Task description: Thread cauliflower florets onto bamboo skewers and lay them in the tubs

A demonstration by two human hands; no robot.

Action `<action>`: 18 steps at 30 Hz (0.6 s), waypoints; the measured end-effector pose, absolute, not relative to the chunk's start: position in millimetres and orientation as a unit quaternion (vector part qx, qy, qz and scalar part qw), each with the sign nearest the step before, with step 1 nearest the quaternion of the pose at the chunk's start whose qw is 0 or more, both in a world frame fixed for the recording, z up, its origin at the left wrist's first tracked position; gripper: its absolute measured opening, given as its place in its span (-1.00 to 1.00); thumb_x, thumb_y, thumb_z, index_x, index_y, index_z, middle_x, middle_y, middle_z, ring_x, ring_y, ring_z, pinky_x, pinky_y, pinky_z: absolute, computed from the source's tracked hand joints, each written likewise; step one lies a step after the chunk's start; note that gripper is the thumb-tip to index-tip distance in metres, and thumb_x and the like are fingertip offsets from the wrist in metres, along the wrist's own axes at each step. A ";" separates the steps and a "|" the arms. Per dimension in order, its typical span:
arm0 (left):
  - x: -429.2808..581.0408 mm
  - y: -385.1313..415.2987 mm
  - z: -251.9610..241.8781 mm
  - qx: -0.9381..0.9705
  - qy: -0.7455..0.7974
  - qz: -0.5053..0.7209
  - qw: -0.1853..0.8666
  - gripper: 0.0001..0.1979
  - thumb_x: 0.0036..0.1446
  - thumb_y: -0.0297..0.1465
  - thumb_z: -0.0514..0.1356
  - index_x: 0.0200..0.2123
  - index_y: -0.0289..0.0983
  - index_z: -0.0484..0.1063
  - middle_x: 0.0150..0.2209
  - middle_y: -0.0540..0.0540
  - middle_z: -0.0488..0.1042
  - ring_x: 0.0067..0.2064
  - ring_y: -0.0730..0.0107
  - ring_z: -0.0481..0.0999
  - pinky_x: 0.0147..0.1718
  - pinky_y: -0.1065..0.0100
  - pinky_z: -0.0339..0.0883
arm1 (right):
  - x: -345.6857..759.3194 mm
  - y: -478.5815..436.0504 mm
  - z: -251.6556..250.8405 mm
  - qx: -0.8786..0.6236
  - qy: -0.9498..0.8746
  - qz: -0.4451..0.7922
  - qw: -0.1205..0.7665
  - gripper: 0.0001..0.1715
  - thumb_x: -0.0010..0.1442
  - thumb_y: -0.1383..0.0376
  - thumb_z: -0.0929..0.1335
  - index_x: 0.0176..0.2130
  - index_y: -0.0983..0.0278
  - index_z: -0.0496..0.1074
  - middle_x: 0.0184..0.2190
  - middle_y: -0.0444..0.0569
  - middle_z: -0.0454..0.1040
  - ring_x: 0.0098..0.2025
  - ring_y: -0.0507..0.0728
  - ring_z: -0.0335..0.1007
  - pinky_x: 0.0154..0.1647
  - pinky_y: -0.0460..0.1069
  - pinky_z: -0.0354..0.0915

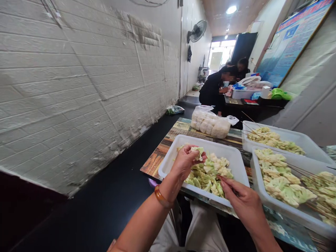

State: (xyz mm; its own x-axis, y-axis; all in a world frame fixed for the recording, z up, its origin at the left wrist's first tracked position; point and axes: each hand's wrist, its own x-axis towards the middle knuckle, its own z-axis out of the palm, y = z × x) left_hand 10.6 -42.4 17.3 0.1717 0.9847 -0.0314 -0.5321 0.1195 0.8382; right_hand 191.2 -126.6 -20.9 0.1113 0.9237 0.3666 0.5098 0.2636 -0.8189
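My left hand (187, 159) is raised over the near white tray (169, 157), its fingers closed around a pale green-white cauliflower floret (198, 151). Lower and to the right, my right hand (243, 194) has thumb and forefinger pinched on what looks like a thin skewer; very little of it shows against the vegetables. Loose cauliflower pieces (207, 178) fill the middle of the tray under both hands.
Two more white trays, one right (288, 211) and one behind it (312, 140), hold cauliflower with thin skewers. A plastic bag of pale heads (210, 122) stands behind the near tray. Beyond, people in dark clothes (214, 87) lean over another table.
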 end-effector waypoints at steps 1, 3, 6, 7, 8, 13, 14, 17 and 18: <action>10.4 -42.2 16.9 0.354 0.317 0.561 0.678 -0.64 -0.17 -0.38 0.35 -0.30 -0.32 0.30 -0.44 -0.11 0.52 -0.44 0.38 0.53 -0.40 0.34 0.41 | 191.5 -126.6 -21.2 -0.568 -0.634 0.218 0.478 -0.72 0.09 0.09 0.38 -0.30 0.17 0.63 -0.32 -0.06 0.62 -0.36 0.18 0.55 -0.35 -0.01 0.48; 9.9 -42.1 16.0 0.351 0.314 0.563 0.679 -0.63 -0.18 -0.37 0.36 -0.30 -0.31 0.30 -0.44 -0.10 0.51 -0.44 0.37 0.53 -0.40 0.33 0.41 | 192.3 -126.9 -21.2 -0.567 -0.637 0.230 0.468 -0.71 0.10 0.09 0.38 -0.27 0.16 0.62 -0.32 -0.08 0.62 -0.40 0.16 0.54 -0.46 -0.04 0.45; 9.3 -41.7 14.4 0.347 0.311 0.566 0.680 -0.62 -0.18 -0.35 0.36 -0.29 -0.30 0.29 -0.44 -0.09 0.51 -0.43 0.35 0.55 -0.38 0.33 0.41 | 193.2 -127.5 -20.5 -0.565 -0.639 0.250 0.458 -0.69 0.12 0.09 0.36 -0.20 0.14 0.61 -0.32 -0.08 0.61 -0.40 0.15 0.53 -0.56 -0.07 0.40; 9.2 -41.5 13.9 0.346 0.311 0.567 0.680 -0.61 -0.18 -0.35 0.36 -0.28 -0.30 0.29 -0.44 -0.09 0.52 -0.42 0.35 0.55 -0.37 0.32 0.41 | 193.4 -127.6 -20.4 -0.565 -0.639 0.254 0.456 -0.68 0.13 0.09 0.36 -0.19 0.15 0.61 -0.33 -0.08 0.61 -0.40 0.15 0.53 -0.58 -0.08 0.38; 9.2 -41.3 13.4 0.347 0.311 0.568 0.679 -0.61 -0.18 -0.36 0.36 -0.28 -0.29 0.29 -0.44 -0.09 0.52 -0.42 0.34 0.55 -0.37 0.31 0.41 | 193.5 -127.6 -20.6 -0.566 -0.640 0.256 0.452 -0.68 0.13 0.09 0.36 -0.19 0.15 0.61 -0.34 -0.08 0.61 -0.39 0.15 0.53 -0.59 -0.08 0.38; 9.2 -41.7 13.6 0.347 0.303 0.580 0.672 -0.63 -0.18 -0.38 0.35 -0.28 -0.29 0.29 -0.47 -0.08 0.51 -0.42 0.32 0.55 -0.36 0.29 0.41 | 194.1 -127.2 -23.2 -0.572 -0.644 0.251 0.441 -0.66 0.13 0.08 0.36 -0.17 0.15 0.60 -0.30 -0.08 0.61 -0.35 0.17 0.54 -0.56 -0.08 0.41; 9.1 -42.1 14.1 0.345 0.303 0.584 0.670 -0.63 -0.18 -0.38 0.35 -0.29 -0.29 0.29 -0.47 -0.08 0.51 -0.42 0.32 0.55 -0.37 0.29 0.41 | 194.2 -127.2 -23.5 -0.573 -0.645 0.247 0.441 -0.66 0.13 0.08 0.36 -0.18 0.15 0.60 -0.29 -0.08 0.61 -0.35 0.17 0.55 -0.54 -0.07 0.42; 9.0 -43.2 15.4 0.345 0.302 0.588 0.666 -0.62 -0.19 -0.38 0.36 -0.29 -0.30 0.30 -0.47 -0.07 0.50 -0.42 0.31 0.55 -0.36 0.29 0.41 | 193.6 -127.1 -23.5 -0.573 -0.649 0.234 0.442 -0.68 0.14 0.08 0.36 -0.20 0.14 0.61 -0.27 -0.08 0.61 -0.33 0.19 0.56 -0.45 -0.04 0.47; 9.0 -43.4 15.5 0.347 0.302 0.587 0.666 -0.62 -0.19 -0.37 0.36 -0.29 -0.30 0.31 -0.47 -0.07 0.50 -0.42 0.31 0.55 -0.36 0.29 0.41 | 193.1 -127.1 -23.3 -0.572 -0.652 0.228 0.443 -0.68 0.14 0.08 0.36 -0.20 0.14 0.61 -0.26 -0.08 0.61 -0.31 0.20 0.56 -0.39 -0.02 0.49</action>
State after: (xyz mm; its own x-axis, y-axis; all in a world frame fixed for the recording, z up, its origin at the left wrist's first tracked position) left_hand 9.0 -43.4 15.5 0.1281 0.9918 0.0056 -0.5727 0.0694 0.8168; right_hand 193.1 -127.1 -23.3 0.0463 0.9472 0.3172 0.5429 0.2427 -0.8040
